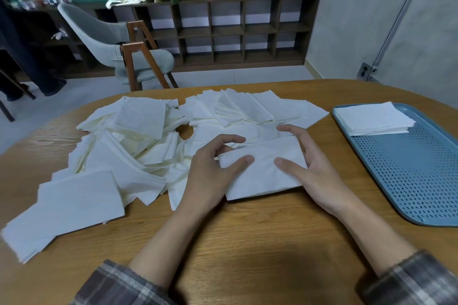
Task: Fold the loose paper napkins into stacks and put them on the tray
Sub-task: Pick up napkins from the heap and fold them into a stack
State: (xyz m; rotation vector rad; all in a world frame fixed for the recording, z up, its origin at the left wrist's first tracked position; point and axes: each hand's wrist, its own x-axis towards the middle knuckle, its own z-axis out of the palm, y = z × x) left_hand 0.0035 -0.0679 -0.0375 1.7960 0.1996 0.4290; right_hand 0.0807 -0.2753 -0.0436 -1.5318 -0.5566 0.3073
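A folded white napkin [262, 178] lies flat on the wooden table [247, 235] in front of me. My left hand [210, 171] holds its left side, thumb on top and fingers arched over the far left corner. My right hand [313, 168] holds its right side, thumb laid on top and fingers curved along the right edge. Loose napkins [128, 141] are heaped to the left, and more napkins [250, 109] are spread behind my hands. A blue perforated tray [416, 176] sits at the right, with a folded napkin stack [371, 119] on its far end.
A flat pile of napkins [67, 208] hangs near the table's left front edge. Beyond the table stand a grey chair [116, 44] with wooden legs and a low dark shelf [223, 30] with potted plants on top.
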